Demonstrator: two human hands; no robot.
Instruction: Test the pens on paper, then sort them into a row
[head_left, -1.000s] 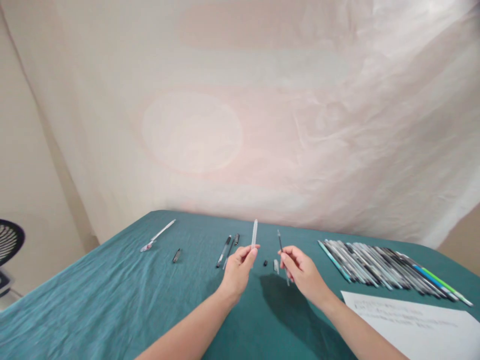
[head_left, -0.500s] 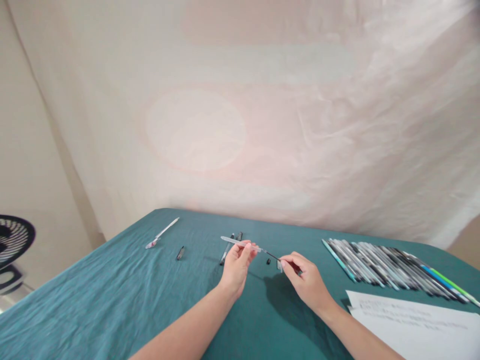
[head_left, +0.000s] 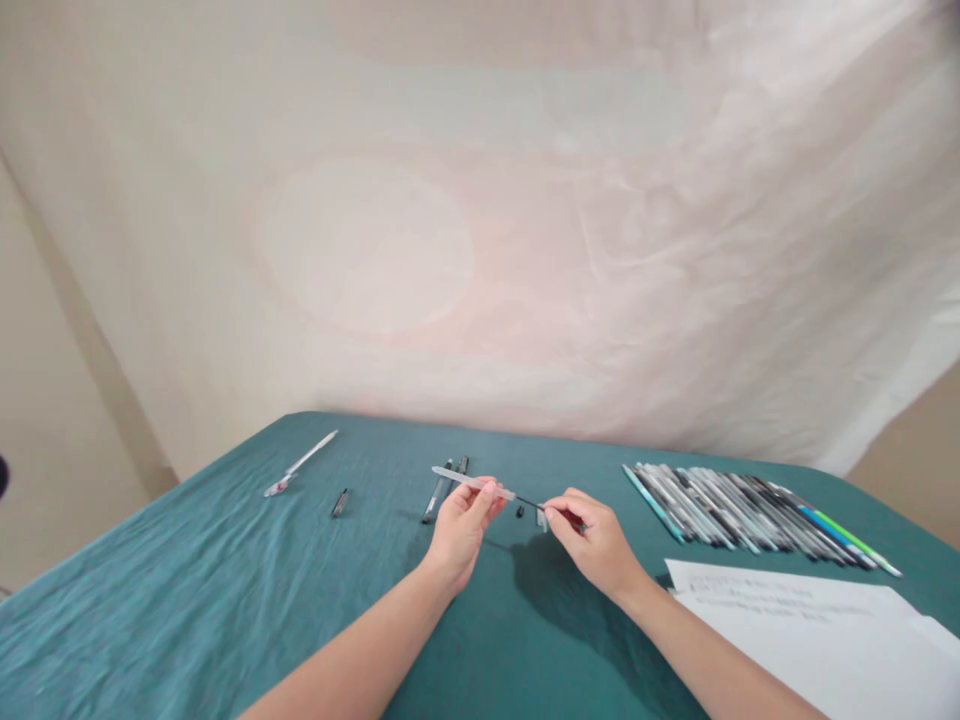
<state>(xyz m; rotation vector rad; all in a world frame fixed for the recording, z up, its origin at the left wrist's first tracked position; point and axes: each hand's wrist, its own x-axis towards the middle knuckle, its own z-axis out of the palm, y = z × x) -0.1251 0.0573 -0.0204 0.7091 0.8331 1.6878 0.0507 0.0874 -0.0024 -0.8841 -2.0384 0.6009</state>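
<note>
My left hand [head_left: 459,528] pinches a clear pen barrel [head_left: 469,482], held level above the teal tablecloth [head_left: 225,600] and pointing left. My right hand [head_left: 589,535] pinches a thin dark refill [head_left: 531,503] whose far end reaches the barrel's open right end. The two hands are close together at the middle of the table. A small black cap piece [head_left: 520,511] and a small clear piece [head_left: 541,520] lie on the cloth just beneath them.
A row of several pens [head_left: 742,508] lies at the right. White sheets of paper [head_left: 817,630] sit at the near right. Two dark pens [head_left: 442,485], a short black part [head_left: 340,502] and a clear pen [head_left: 300,465] lie at the left. A pale sheet hangs behind.
A second ago the barrel and refill were held upright and apart. Both have been tipped level and brought end to end, the refill now meeting the barrel's opening.
</note>
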